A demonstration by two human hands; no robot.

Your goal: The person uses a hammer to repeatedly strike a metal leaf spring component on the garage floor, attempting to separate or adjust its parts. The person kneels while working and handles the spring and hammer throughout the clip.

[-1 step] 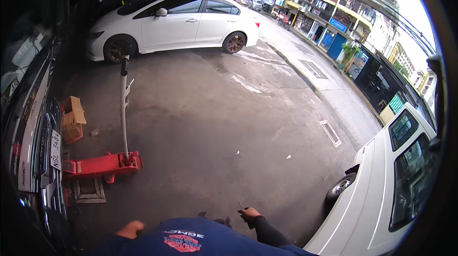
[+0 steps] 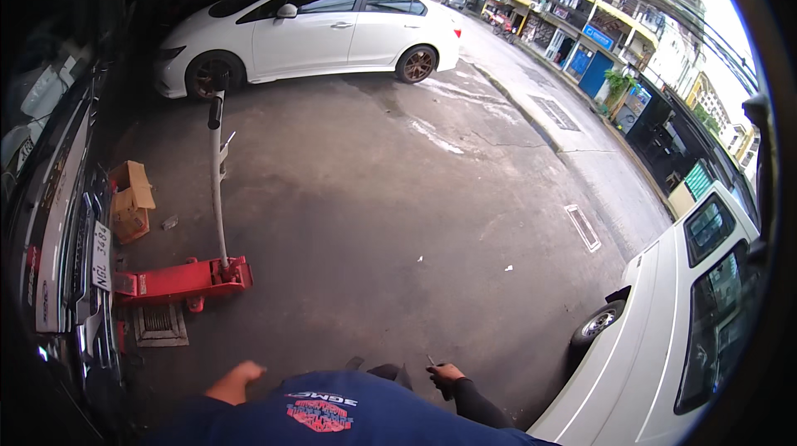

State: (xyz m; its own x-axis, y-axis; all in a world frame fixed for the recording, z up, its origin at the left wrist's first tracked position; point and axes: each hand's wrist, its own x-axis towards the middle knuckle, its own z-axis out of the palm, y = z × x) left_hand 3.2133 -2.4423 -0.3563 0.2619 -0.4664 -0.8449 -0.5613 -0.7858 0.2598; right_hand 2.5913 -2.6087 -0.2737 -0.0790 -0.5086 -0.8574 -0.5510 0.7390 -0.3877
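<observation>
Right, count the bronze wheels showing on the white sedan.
2: the front wheel, partly behind the top of the floor jack handle, and the rear wheel, nearer the street. Any on the sedan's far side are hidden.

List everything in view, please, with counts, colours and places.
Sedan: 1, white, top left.
Van: 1, white, lower right.
Vehicle front: 1, dark, left edge.
Floor jack: 1, red, left.
Cardboard box: 1, brown, left.
Drain grate: 1, grey, lower left.
Floor grate: 1, pale-rimmed, right.
Litter scraps: 2, white, mid-floor.
Buildings: several, mixed, upper right.
Slim tool: 1, colour unclear, right hand.
Shirt: 1, navy, bottom centre.
Left hand: 1, bare, bottom.
Right hand: 1, black-sleeved, bottom.
</observation>
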